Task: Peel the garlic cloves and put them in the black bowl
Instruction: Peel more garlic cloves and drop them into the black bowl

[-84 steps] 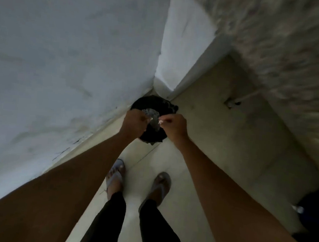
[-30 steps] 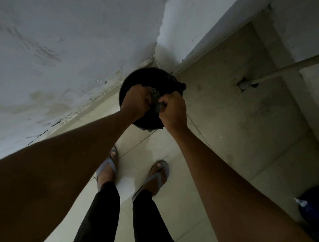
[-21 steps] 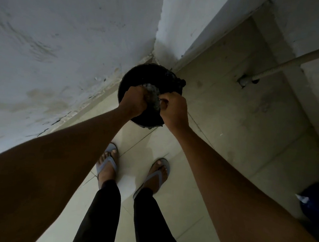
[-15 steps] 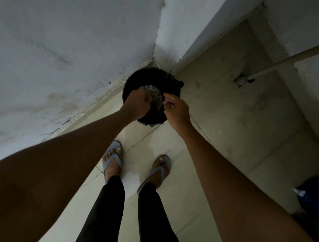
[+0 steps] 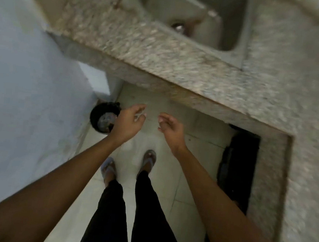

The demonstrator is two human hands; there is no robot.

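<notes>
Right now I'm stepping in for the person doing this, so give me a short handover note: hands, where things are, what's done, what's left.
Left hand: open, holds nothing, hangs just right of the black bin.
Right hand: open, fingers loosely curled, empty.
Black bin stands on the floor in the corner by the wall, with pale scraps inside; too blurred to say what they are.
Granite counter and sink are ahead.
No garlic or black bowl in view, so how much is peeled cannot be told; find them on the counter and carry on.

Both hands point(image 5: 129, 124) point(image 5: 171, 130) outstretched, fingers loosely curled, empty
</notes>
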